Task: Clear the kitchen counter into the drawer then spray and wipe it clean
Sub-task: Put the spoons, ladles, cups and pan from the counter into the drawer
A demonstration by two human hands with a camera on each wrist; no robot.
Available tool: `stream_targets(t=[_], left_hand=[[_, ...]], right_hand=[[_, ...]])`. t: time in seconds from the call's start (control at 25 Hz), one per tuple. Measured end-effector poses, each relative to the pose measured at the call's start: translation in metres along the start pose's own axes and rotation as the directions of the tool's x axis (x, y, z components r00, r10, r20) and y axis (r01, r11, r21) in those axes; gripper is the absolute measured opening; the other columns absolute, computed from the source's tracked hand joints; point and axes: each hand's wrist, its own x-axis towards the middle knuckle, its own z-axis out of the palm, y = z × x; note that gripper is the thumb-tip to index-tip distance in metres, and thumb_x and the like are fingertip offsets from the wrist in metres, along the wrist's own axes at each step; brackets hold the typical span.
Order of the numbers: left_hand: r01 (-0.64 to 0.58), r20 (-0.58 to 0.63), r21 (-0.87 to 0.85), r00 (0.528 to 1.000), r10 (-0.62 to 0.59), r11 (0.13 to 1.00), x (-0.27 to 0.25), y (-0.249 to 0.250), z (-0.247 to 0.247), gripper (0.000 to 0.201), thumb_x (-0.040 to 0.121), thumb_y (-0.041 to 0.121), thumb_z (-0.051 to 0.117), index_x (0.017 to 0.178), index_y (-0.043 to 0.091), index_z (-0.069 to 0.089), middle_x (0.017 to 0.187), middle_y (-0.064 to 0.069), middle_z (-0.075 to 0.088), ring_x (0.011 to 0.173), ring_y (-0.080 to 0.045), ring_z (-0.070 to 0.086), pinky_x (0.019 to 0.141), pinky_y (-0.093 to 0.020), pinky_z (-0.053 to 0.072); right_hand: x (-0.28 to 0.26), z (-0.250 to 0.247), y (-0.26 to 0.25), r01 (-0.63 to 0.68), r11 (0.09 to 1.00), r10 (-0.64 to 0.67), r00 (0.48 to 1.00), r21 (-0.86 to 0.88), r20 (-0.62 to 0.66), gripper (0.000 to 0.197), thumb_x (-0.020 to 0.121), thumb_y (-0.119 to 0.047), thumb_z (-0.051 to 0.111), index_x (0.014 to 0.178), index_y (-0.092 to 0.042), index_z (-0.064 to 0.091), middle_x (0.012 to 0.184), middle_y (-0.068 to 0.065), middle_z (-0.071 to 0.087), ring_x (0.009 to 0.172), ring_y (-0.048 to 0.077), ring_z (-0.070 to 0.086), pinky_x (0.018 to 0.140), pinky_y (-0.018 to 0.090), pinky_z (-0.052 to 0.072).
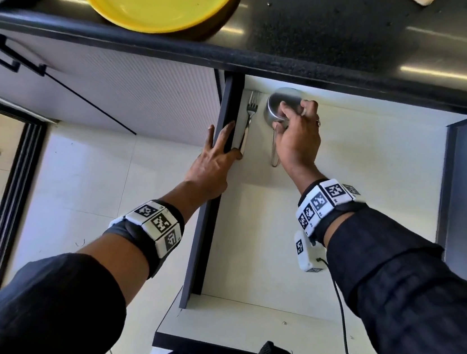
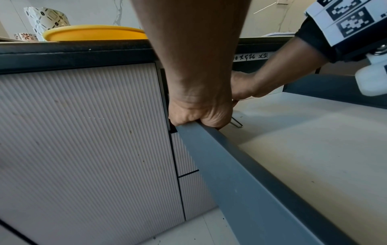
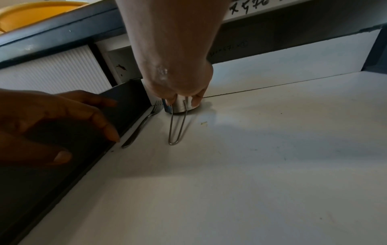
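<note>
Right hand (image 1: 297, 134) grips steel cup (image 1: 279, 107) from above, apparently seated beside fork (image 1: 250, 114); left hand (image 1: 213, 159) lies open-fingered on drawer (image 1: 203, 232) wall: release straight up, avoid tipping.

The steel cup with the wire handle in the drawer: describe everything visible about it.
The steel cup is a small, round, shiny metal vessel with a thin looped wire handle that runs along the drawer floor toward the open front. It sits at the back left of the drawer, beside the fork but apart from it. The right hand grips it from above, fingers curled around its wall. The hand hides whether it stands mouth up or down.
</note>
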Motion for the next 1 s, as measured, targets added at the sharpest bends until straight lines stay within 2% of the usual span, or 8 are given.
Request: stream_targets(t=[0.12, 0.24, 0.32, 0.4, 0.52, 0.72, 0.88, 1.0], left_hand=[[-0.006, 0.001, 0.034, 1.000, 0.006, 0.999, 0.001, -0.001, -0.003, 0.068, 0.077, -0.015, 0.051, 0.133, 0.023, 0.049, 0.163, -0.005, -0.013, 0.144, -0.044, -0.020, 0.112, -0.052, 0.033], [-0.055, 0.040, 0.124, 0.998, 0.051, 0.991, -0.001, -0.001, -0.009, 0.069, 0.078, -0.007, 0.049, 0.139, 0.026, 0.044, 0.162, -0.012, -0.015, 0.141, -0.044, -0.028, 0.118, -0.058, -0.001], [-0.115, 0.025, 0.114, 0.993, 0.113, 0.987, -0.006, -0.005, -0.013, 0.059, 0.086, 0.002, 0.050, 0.139, 0.028, 0.044, 0.162, -0.014, -0.013, 0.142, -0.040, -0.029, 0.116, -0.058, -0.012], [-0.164, -0.075, 0.020, 0.984, 0.165, 0.986, -0.014, -0.012, -0.022, 0.038, 0.095, 0.016, 0.050, 0.132, 0.027, 0.051, 0.163, -0.013, 0.001, 0.147, -0.037, -0.020, 0.118, -0.057, -0.008], [-0.160, -0.241, -0.077, 0.961, 0.138, 0.984, -0.031, -0.024, -0.044, 0.026, 0.097, 0.030, 0.051, 0.122, 0.026, 0.057, 0.157, -0.009, 0.024, 0.149, -0.033, 0.000, 0.118, -0.053, 0.011], [-0.110, -0.498, -0.223, 0.867, -0.016, 0.969, -0.068, -0.049, -0.065, 0.026, 0.095, 0.039, 0.047, 0.105, 0.023, 0.065, 0.137, -0.002, 0.049, 0.136, -0.027, 0.030, 0.097, -0.038, 0.027], [-0.063, -0.605, -0.320, 0.781, -0.153, 0.945, -0.092, -0.098, -0.094, 0.026, 0.091, 0.041, 0.052, 0.094, 0.021, 0.068, 0.125, 0.000, 0.057, 0.124, -0.022, 0.041, 0.090, -0.035, 0.029], [-0.103, -0.642, -0.323, 0.755, -0.138, 0.941, -0.114, -0.146, -0.117, 0.026, 0.089, 0.043, 0.055, 0.092, 0.022, 0.069, 0.120, 0.001, 0.060, 0.119, -0.021, 0.043, 0.089, -0.035, 0.031]], right_hand=[[-0.002, -0.001, -0.004, 0.008, 0.999, -0.007, 1.000, -0.044, 0.011, 0.044, 0.089, -0.018, 0.063, 0.133, -0.023, 0.059, 0.140, 0.008, 0.042, 0.115, 0.028, 0.051, 0.079, 0.037, 0.053], [-0.011, -0.008, -0.008, -0.002, 0.998, 0.003, 1.000, -0.064, 0.013, 0.055, 0.087, -0.020, 0.067, 0.140, -0.021, 0.052, 0.145, 0.008, 0.038, 0.118, 0.030, 0.051, 0.082, 0.039, 0.053], [-0.020, -0.020, -0.014, 0.014, 0.999, -0.014, 1.000, -0.030, -0.006, 0.055, 0.086, -0.020, 0.070, 0.139, -0.019, 0.053, 0.145, 0.008, 0.039, 0.119, 0.029, 0.052, 0.084, 0.039, 0.054], [-0.032, -0.034, -0.024, 0.047, 0.999, -0.046, 0.997, 0.012, -0.058, 0.046, 0.083, -0.018, 0.072, 0.128, -0.017, 0.061, 0.140, 0.008, 0.043, 0.117, 0.028, 0.053, 0.083, 0.040, 0.056], [-0.053, -0.057, -0.057, 0.144, 0.983, -0.128, 0.982, 0.117, -0.137, 0.032, 0.081, -0.015, 0.074, 0.111, -0.016, 0.066, 0.132, 0.009, 0.048, 0.115, 0.026, 0.054, 0.082, 0.041, 0.057], [-0.093, -0.065, -0.130, 0.335, 0.885, -0.292, 0.940, 0.322, -0.175, 0.039, 0.083, -0.022, 0.075, 0.118, -0.012, 0.060, 0.122, 0.007, 0.051, 0.111, 0.019, 0.052, 0.084, 0.031, 0.056], [-0.118, -0.050, -0.190, 0.310, 0.857, -0.285, 0.951, 0.412, -0.122, 0.049, 0.085, -0.023, 0.075, 0.128, -0.012, 0.054, 0.126, 0.005, 0.053, 0.114, 0.014, 0.051, 0.086, 0.027, 0.053], [-0.131, -0.041, -0.230, 0.306, 0.864, -0.283, 0.952, 0.399, -0.118, 0.052, 0.084, -0.022, 0.077, 0.129, -0.013, 0.052, 0.122, 0.003, 0.057, 0.111, 0.011, 0.052, 0.085, 0.020, 0.045]])
